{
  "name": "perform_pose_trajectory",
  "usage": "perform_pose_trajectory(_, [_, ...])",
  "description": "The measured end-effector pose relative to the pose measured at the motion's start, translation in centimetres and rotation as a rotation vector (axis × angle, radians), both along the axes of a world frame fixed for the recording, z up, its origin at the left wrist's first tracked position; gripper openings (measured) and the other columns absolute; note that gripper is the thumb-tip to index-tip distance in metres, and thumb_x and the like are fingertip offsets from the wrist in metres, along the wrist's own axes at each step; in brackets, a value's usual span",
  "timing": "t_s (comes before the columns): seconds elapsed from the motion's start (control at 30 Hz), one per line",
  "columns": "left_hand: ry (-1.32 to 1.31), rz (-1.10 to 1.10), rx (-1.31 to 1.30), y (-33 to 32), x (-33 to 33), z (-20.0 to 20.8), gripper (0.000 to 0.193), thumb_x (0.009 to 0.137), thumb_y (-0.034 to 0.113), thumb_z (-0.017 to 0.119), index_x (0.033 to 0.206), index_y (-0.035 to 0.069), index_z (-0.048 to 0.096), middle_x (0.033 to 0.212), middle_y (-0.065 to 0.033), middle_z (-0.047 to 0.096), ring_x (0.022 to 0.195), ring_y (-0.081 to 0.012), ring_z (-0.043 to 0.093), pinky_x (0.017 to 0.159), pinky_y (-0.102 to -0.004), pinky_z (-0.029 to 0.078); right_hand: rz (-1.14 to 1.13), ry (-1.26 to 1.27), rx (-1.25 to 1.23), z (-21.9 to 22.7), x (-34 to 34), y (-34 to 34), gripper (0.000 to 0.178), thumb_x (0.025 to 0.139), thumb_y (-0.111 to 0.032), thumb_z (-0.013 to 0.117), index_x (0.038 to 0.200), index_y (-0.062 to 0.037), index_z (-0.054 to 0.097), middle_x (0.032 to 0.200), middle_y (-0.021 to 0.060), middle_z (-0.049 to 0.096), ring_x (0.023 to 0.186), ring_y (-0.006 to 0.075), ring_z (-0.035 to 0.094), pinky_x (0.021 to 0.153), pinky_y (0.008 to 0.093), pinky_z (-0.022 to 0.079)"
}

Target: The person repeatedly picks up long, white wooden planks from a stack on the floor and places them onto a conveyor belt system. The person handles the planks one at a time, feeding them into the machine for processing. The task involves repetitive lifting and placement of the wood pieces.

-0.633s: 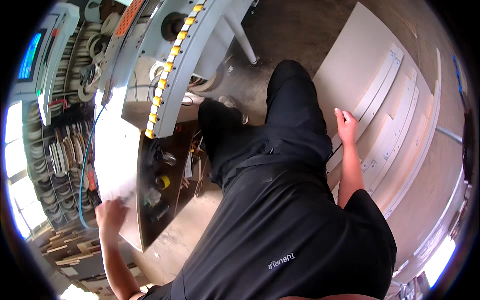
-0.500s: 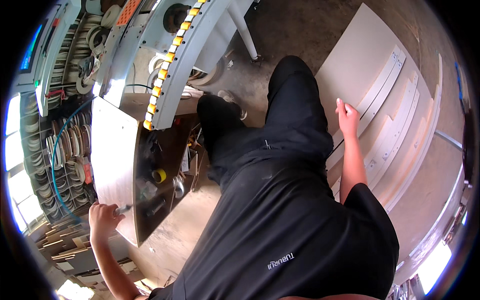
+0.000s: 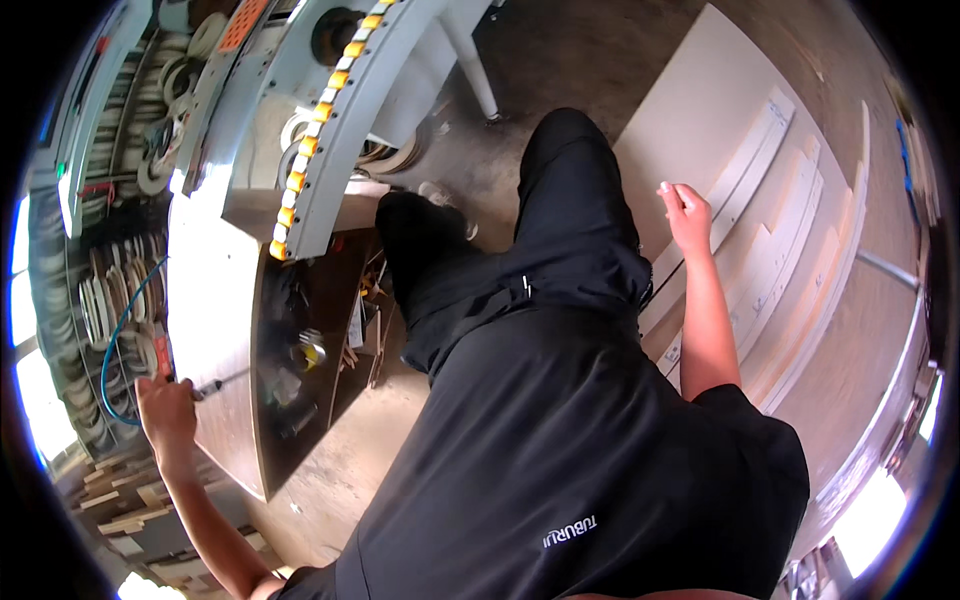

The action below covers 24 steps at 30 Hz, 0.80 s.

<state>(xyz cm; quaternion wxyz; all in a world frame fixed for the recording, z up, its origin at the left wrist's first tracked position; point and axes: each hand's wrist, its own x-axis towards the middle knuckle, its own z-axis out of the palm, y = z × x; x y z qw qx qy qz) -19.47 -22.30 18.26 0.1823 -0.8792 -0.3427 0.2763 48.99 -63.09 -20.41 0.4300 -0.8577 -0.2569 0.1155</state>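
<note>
- My shirt (image 3: 560,440): black, small white lettering.
- My trousers (image 3: 570,190): black.
- Tool (image 3: 208,390) in my left hand (image 3: 167,412): dark grey.
- Hose (image 3: 104,375): blue.
- Counter (image 3: 205,330): whitish top, browner toward my end.
- Machine (image 3: 335,185): pale grey; orange panel (image 3: 242,25) with a dotted pattern.
- Rollers (image 3: 308,146): yellow-orange alternating with white.
- Large board (image 3: 690,110): plain pale beige.
- Strips (image 3: 745,175) on it: off-white, small bluish marks.
- Floor (image 3: 335,465): tan near me.

The shirt (image 3: 520,430) and trousers (image 3: 565,175) are cloth, mostly matt. The machine frame (image 3: 328,190) looks like smooth painted metal, its rollers (image 3: 297,181) like plastic. The cabinet (image 3: 212,320) looks wooden, glossy in the light; the big panel (image 3: 690,125) smooth and matt; the floor (image 3: 395,425) rough concrete. The tool (image 3: 207,390) is too blurred to judge
</note>
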Motion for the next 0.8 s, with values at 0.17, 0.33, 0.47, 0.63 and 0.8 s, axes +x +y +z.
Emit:
perform_pose_trajectory(0.17, [-0.256, -0.148, -0.387, -3.6, 10.4, -1.2, 0.017, 0.068, 0.004, 0.079, 0.081, 0.012, 0.085, 0.075, -0.012, 0.068, 0.085, -0.0334, 0.062, 0.085, -0.0461, 0.049, 0.04, 0.009, 0.008, -0.2, -1.3, -0.4, 0.035, 0.106, -0.034, 0.077, 0.093, -0.0017, 0.074, 0.069, 0.002, 0.051, 0.063, 0.0143, 0.045, 0.061, 0.0348, 0.041])
perform_pose_trajectory(0.33, [-0.168, -0.214, -0.249, -2.7, 15.0, -2.4, 0.019, 0.073, 0.003, 0.077, 0.084, 0.016, 0.086, 0.075, -0.0121, 0.07, 0.086, -0.0311, 0.063, 0.087, -0.0439, 0.051, 0.125, 0.059, 0.01, 0.8, -3.0, 0.2, 0.024, 0.105, -0.03, 0.078, 0.113, -0.0081, 0.083, 0.084, 0.0043, 0.075, 0.072, 0.0118, 0.064, 0.072, 0.0277, 0.053])
perform_pose_trajectory(0.47, [-0.259, -0.446, -0.147, -3.0, 18.8, -4.7, 0.016, 0.071, 0.006, 0.079, 0.079, 0.02, 0.078, 0.065, -0.0017, 0.065, 0.073, -0.0242, 0.064, 0.086, -0.0413, 0.046, 0.092, 0.174, 0.037, 1.1, -3.6, 0.3, 0.026, 0.107, -0.028, 0.075, 0.121, -0.007, 0.082, 0.093, 0.0047, 0.081, 0.078, 0.0092, 0.07, 0.076, 0.0276, 0.056])
perform_pose_trajectory(0.63, [-0.294, -0.487, -0.594, -6.4, 23.8, -6.6, 0.014, 0.076, 0.011, 0.079, 0.086, 0.02, 0.076, 0.066, -0.0024, 0.065, 0.075, -0.0254, 0.063, 0.082, -0.0407, 0.047, 0.07, 0.284, 0.16, 0.8, -4.5, 1.0, 0.03, 0.11, -0.027, 0.071, 0.129, -0.0048, 0.079, 0.104, 0.0074, 0.084, 0.088, 0.0107, 0.075, 0.082, 0.0273, 0.059])
perform_pose_trajectory(0.8, [-0.159, -0.065, -0.255, -3.1, 21.0, -6.1, 0.035, 0.081, 0.041, 0.093, 0.095, 0.014, 0.076, 0.074, -0.0092, 0.073, 0.082, -0.0365, 0.065, 0.082, -0.0485, 0.05, 0.003, 0.388, 0.15, 2.7, -6.0, 1.3, 0.029, 0.113, -0.023, 0.066, 0.133, -0.0033, 0.077, 0.106, 0.0065, 0.083, 0.084, 0.0096, 0.072, 0.078, 0.0271, 0.059])
